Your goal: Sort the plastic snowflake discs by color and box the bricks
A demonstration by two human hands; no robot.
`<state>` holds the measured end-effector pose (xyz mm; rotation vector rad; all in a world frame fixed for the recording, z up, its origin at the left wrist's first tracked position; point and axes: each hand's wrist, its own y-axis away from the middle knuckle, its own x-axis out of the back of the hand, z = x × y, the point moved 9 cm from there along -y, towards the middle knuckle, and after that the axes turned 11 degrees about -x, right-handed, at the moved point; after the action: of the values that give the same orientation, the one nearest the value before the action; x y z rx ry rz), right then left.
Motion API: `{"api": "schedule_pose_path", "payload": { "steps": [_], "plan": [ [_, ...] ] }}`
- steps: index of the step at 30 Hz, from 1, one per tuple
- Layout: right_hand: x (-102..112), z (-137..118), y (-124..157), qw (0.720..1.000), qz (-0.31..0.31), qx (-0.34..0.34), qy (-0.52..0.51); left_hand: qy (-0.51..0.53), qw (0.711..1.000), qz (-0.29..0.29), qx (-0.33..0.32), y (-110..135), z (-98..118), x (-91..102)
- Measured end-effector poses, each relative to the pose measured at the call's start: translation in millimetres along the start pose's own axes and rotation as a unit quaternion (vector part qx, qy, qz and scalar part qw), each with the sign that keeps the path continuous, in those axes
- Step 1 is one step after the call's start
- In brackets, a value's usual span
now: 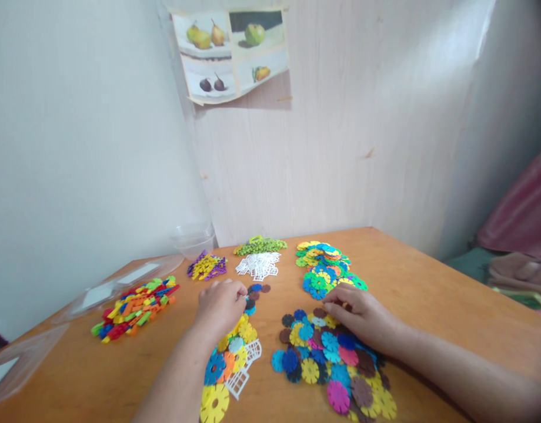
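My left hand [221, 305] is over the table's middle, fingers curled together beside a few small blue, brown and black notched discs [257, 292]. Whatever its fingertips hold, if anything, is hidden. Below the wrist lies a line of larger notched discs [214, 367], yellow, blue and orange, with white lattice pieces [239, 383] alongside. At the upper right edge of a mixed pile of notched discs [330, 341], my right hand [359, 311] has its thumb and forefinger tips close together. I cannot make out what lies between them.
Farther back are larger discs [319, 264], white lattice pieces [258, 265], green pieces [260, 245] and purple-yellow pieces [207, 266]. Multicoloured bricks [138, 308] and plastic bags [107, 288] lie left. A clear tub [193, 238] stands by the wall.
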<state>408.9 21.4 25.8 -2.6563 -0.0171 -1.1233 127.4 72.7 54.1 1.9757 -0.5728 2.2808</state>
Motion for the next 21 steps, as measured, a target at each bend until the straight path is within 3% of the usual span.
{"api": "schedule_pose_path", "payload": {
  "steps": [5,12,21],
  "plan": [
    [-1,1,0,1.000,0.001,0.005,0.000,-0.020,0.999,-0.030,-0.031,1,8,-13.7],
    [-3,1,-1,1.000,-0.010,0.003,0.008,-0.042,0.998,-0.018,-0.039,-1,12,-18.6],
    [-1,0,0,1.000,-0.002,0.004,0.006,-0.063,0.996,0.055,-0.043,-2,16,-2.1]
  ]
}}
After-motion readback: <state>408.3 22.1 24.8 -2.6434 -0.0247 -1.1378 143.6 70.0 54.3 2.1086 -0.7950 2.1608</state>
